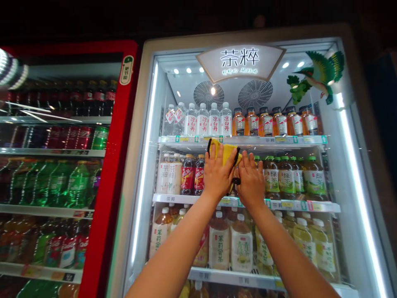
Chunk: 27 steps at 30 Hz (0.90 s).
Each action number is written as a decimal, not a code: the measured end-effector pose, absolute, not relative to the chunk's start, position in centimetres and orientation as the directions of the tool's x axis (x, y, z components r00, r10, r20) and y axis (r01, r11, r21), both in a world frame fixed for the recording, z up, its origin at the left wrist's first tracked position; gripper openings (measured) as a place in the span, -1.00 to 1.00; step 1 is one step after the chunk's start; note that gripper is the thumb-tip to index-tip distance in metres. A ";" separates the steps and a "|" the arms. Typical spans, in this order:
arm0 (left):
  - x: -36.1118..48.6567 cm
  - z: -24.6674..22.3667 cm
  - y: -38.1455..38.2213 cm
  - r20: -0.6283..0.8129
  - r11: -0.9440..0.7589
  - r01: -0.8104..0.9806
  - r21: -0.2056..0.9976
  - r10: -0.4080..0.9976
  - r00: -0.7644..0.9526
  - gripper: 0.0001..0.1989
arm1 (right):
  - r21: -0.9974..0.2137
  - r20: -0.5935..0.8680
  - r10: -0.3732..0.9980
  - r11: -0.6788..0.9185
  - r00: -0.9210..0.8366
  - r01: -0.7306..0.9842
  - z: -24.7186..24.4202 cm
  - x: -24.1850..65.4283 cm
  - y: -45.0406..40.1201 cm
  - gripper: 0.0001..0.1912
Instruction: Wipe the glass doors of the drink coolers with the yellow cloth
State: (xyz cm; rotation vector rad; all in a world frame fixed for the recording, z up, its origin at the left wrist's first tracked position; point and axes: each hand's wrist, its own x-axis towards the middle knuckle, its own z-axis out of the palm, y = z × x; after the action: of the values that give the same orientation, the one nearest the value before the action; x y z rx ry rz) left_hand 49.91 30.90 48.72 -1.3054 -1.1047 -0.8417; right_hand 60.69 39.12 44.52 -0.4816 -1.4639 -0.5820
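Observation:
Both my hands are raised against the glass door [288, 97] of a lit drinks fridge. My left hand [218, 171] lies flat with its fingers stretched upward, pressing a yellow cloth [226, 154] with black edging to the glass. Beside it, my right hand [252, 182] is also flat, fingers pointing up, over the cloth's right side. Part of the cloth is hidden under the hands. A small dark thing [236, 181] shows between them; I cannot make out what it is. Behind the glass, dark red-labelled bottles [187, 176] and green-capped tea bottles [285, 176] flank the hands.
A red-framed fridge [107, 207] with cans and bottles stands at the left. Above my hands are a lit sign [240, 62] and a bird decoration [324, 72]. Clear bottles [214, 120] and amber bottles [266, 122] line the upper shelf.

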 end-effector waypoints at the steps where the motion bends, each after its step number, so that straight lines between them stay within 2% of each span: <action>1: 49.2 49.1 30.5 0.948 0.119 0.944 -0.309 0.111 0.297 -0.42 | 0.043 0.998 -0.068 0.774 0.015 0.631 44.5 60.1 38.7 -0.38; 6: 45.8 46.9 28.4 0.971 0.143 0.961 -0.236 0.070 0.228 -0.36 | 0.054 0.997 -0.075 0.765 0.005 0.641 43.7 58.2 37.5 -0.37; 10: 46.1 44.0 28.5 0.948 0.151 0.941 -0.303 0.149 0.281 -0.32 | 0.050 0.995 -0.090 0.770 0.031 0.636 43.1 57.3 37.2 -0.39; 16: 45.6 48.1 28.4 0.915 0.126 0.915 -0.384 0.187 0.358 -0.43 | 0.043 0.996 -0.085 0.771 0.036 0.635 44.0 55.6 36.5 -0.40; 19: 43.7 49.4 27.3 0.943 0.129 0.940 -0.317 0.147 0.298 -0.44 | 0.081 0.996 -0.087 0.776 -0.021 0.625 44.7 54.7 35.4 -0.36; 22: 42.3 47.6 26.4 0.974 0.132 0.967 -0.220 0.085 0.210 -0.40 | 0.124 0.992 -0.092 0.786 -0.084 0.606 44.5 53.9 34.5 -0.36; 27: 42.4 43.9 26.5 0.975 0.145 0.966 -0.215 0.085 0.205 -0.34 | 0.147 0.989 -0.112 0.800 -0.096 0.581 44.2 53.4 34.2 -0.40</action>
State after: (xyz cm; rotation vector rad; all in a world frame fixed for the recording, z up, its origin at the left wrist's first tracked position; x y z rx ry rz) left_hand 42.44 26.47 43.86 -1.2383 -1.1696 -0.9078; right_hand 53.40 34.24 44.18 -0.3857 -1.5688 -0.6054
